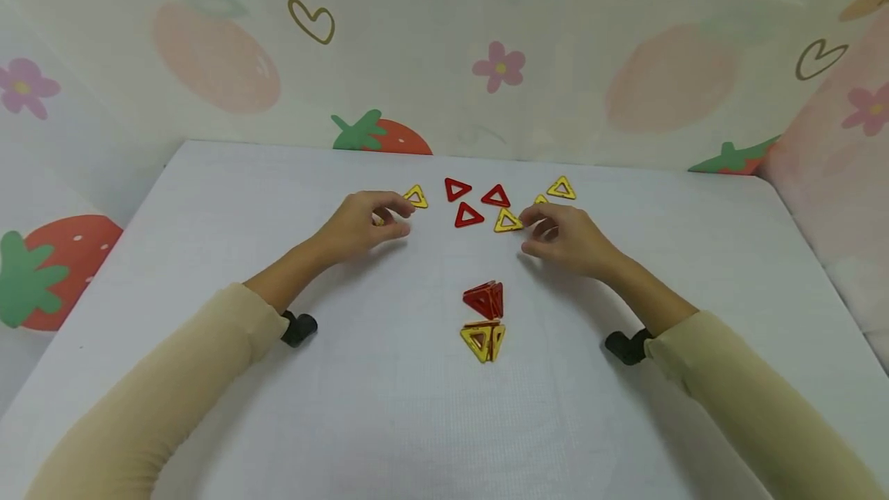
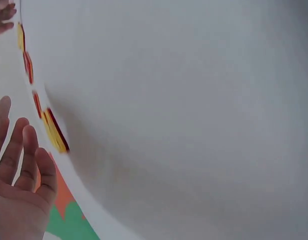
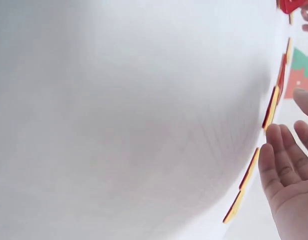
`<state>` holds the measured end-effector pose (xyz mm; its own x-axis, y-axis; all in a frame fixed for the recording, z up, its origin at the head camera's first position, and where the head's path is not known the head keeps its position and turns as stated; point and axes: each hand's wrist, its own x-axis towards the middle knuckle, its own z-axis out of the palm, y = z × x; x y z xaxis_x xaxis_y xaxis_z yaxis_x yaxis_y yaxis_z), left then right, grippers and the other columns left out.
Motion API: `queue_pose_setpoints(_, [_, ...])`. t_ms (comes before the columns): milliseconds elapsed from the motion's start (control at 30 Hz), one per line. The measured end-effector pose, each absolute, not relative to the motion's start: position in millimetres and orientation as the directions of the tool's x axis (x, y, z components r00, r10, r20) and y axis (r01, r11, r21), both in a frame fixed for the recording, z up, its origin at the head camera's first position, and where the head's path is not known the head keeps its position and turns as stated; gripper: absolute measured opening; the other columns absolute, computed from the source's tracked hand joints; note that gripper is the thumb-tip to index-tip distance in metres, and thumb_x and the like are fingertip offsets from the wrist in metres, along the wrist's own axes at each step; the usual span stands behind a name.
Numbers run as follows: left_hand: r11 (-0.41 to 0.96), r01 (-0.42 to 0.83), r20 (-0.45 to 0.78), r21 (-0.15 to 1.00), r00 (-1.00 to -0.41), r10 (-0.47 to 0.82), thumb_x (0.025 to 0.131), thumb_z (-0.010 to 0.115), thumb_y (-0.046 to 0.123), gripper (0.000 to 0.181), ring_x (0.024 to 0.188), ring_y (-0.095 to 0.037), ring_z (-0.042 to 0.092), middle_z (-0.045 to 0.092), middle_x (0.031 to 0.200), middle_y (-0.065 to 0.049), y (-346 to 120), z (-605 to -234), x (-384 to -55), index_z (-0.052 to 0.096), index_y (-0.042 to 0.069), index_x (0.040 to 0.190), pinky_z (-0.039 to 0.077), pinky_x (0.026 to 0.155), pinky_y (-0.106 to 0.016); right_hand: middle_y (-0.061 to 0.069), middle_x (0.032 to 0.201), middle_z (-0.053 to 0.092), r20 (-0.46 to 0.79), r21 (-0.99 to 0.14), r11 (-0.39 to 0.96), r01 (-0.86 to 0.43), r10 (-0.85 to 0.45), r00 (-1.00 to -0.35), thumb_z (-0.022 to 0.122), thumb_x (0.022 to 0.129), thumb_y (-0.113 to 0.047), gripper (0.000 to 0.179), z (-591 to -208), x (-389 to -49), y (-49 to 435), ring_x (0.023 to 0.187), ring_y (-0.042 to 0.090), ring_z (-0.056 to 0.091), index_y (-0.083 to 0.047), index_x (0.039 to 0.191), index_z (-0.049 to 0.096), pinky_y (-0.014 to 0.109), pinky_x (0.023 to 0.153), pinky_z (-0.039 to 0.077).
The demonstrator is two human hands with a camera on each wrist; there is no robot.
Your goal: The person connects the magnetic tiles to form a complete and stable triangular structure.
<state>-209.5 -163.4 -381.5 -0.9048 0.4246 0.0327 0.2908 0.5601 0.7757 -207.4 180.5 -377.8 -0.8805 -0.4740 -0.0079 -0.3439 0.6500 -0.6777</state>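
Note:
My left hand (image 1: 363,226) hovers at the far left of a group of triangle tiles, fingers loosely bent and thumb apart from them. Beside its fingertips lies a yellow triangle tile (image 1: 417,197); a bit of yellow shows between thumb and fingers, mostly hidden by the hand. In the left wrist view the palm and spread fingers (image 2: 26,160) grip nothing. My right hand (image 1: 571,239) is over the right of the group, its fingertips right at another yellow triangle tile (image 1: 508,221). The right wrist view shows its fingers (image 3: 281,160) fairly straight, close by the tiles' edges.
Between the hands lie red triangle tiles (image 1: 468,215). More yellow tiles (image 1: 562,187) lie beyond the right hand. Nearer me on the white table (image 1: 389,407) stand a red cluster of triangles (image 1: 485,300) and a yellow one (image 1: 479,340). A printed cloth (image 1: 542,99) hangs behind.

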Motion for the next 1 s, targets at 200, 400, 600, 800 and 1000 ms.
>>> queue_pose_setpoints(200, [0.589,0.235,-0.013,0.773,-0.923,0.385,0.091,0.068,0.003,0.032,0.104,-0.026,0.061,0.065,0.122,-0.012,-184,-382,-221,0.065,0.002,0.123,0.046,0.091,-0.040,0.014,0.124,0.063,-0.018,-0.683,0.656,-0.322,-0.456,-0.890,0.075,0.087,-0.007,0.043,-378,-218,178,0.110,0.029,0.063,0.000,0.126,0.061,0.044,0.096,0.050])
queue_pose_setpoints(400, [0.599,0.193,-0.073,0.777,-0.918,0.390,0.091,0.069,0.002,0.035,0.112,-0.030,0.057,0.063,0.125,-0.014,-199,-386,-227,0.062,0.000,0.126,0.043,0.102,-0.043,0.016,0.126,0.063,-0.046,-0.690,0.660,-0.298,-0.451,-0.892,0.075,0.087,-0.006,0.044,-381,-224,175,0.112,0.031,0.062,0.001,0.127,0.060,0.045,0.098,0.049])
queue_pose_setpoints(600, [0.603,0.191,-0.096,0.775,-0.907,0.410,0.090,0.070,0.001,0.036,0.115,-0.029,0.055,0.062,0.128,-0.012,-205,-388,-230,0.064,0.003,0.125,0.040,0.103,-0.043,0.015,0.118,0.065,-0.045,-0.688,0.664,-0.293,-0.442,-0.896,0.076,0.086,-0.005,0.041,-383,-228,173,0.106,0.030,0.060,0.001,0.124,0.062,0.045,0.097,0.049])
queue_pose_setpoints(800, [0.598,0.187,-0.118,0.780,-0.893,0.434,0.087,0.074,0.003,0.041,0.119,-0.029,0.052,0.060,0.132,-0.010,-204,-388,-229,0.064,0.005,0.127,0.036,0.108,-0.044,0.015,0.120,0.065,-0.051,-0.695,0.663,-0.280,-0.434,-0.900,0.077,0.086,-0.004,0.043,-384,-231,173,0.105,0.029,0.060,0.000,0.125,0.061,0.043,0.095,0.049])
queue_pose_setpoints(1000, [0.597,0.186,-0.121,0.780,-0.892,0.435,0.085,0.076,0.002,0.046,0.120,-0.028,0.052,0.060,0.133,-0.010,-203,-391,-230,0.062,0.004,0.129,0.036,0.108,-0.043,0.016,0.124,0.064,-0.068,-0.692,0.667,-0.275,-0.439,-0.896,0.076,0.086,-0.004,0.047,-384,-233,170,0.107,0.029,0.060,0.001,0.129,0.059,0.043,0.095,0.049])
